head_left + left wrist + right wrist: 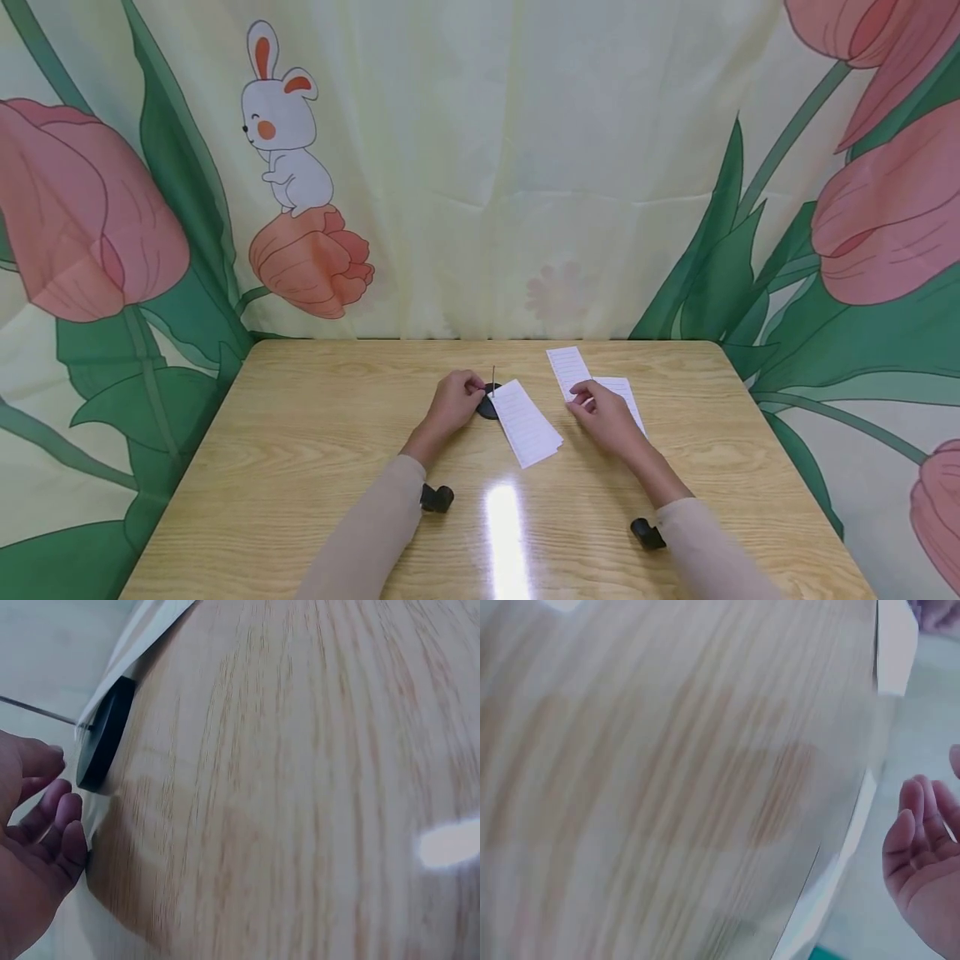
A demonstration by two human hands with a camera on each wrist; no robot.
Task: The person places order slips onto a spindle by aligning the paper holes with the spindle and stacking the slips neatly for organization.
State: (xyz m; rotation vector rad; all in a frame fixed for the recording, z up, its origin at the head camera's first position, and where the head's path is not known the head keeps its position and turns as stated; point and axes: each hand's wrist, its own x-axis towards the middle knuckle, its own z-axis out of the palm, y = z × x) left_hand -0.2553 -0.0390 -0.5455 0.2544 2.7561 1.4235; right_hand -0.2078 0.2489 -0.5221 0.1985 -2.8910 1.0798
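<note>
Left fingers [73, 845] beside black base [487, 407]; right fingers [930, 817] near papers [567, 367].

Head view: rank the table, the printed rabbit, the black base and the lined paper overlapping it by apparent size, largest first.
1. Table, by far
2. Printed rabbit
3. Lined paper
4. Black base, judged by its visible part, since the paper covers some of it

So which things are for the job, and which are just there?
For the job:
- left hand, beside the base
- base
- spike
- papers by the spike
- right hand
- two papers near it

Just there:
- curtain
- table
- black wrist gear
</note>
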